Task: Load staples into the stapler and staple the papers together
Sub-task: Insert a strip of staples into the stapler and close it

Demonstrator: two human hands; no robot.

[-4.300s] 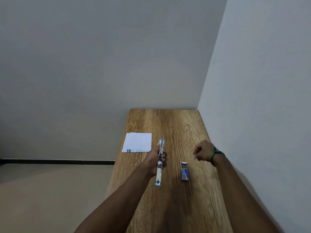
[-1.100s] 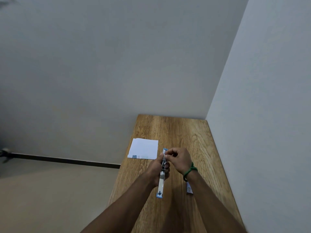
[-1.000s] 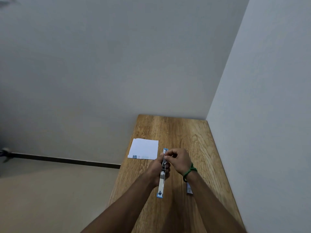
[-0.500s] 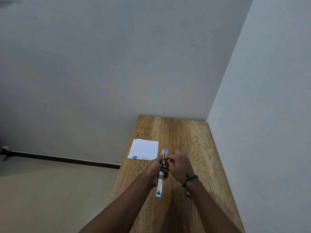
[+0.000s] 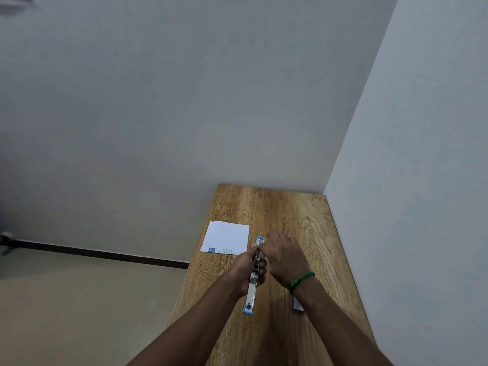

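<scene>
An opened blue and silver stapler is held flat over the wooden table, its long metal channel pointing away from me. My left hand grips its middle. My right hand, with a green band at the wrist, lies against the stapler's far end with its fingertips at the channel; whether it pinches staples is hidden. The white papers lie on the table's left edge, just beyond the stapler. The small staple box sits mostly hidden under my right wrist.
White walls stand close behind and to the right of the narrow table. The table's left edge drops to a beige floor.
My right hand came from near the staple box to the stapler's far end and now lies flatter over it, its wrist lower. My left hand kept holding the stapler.
</scene>
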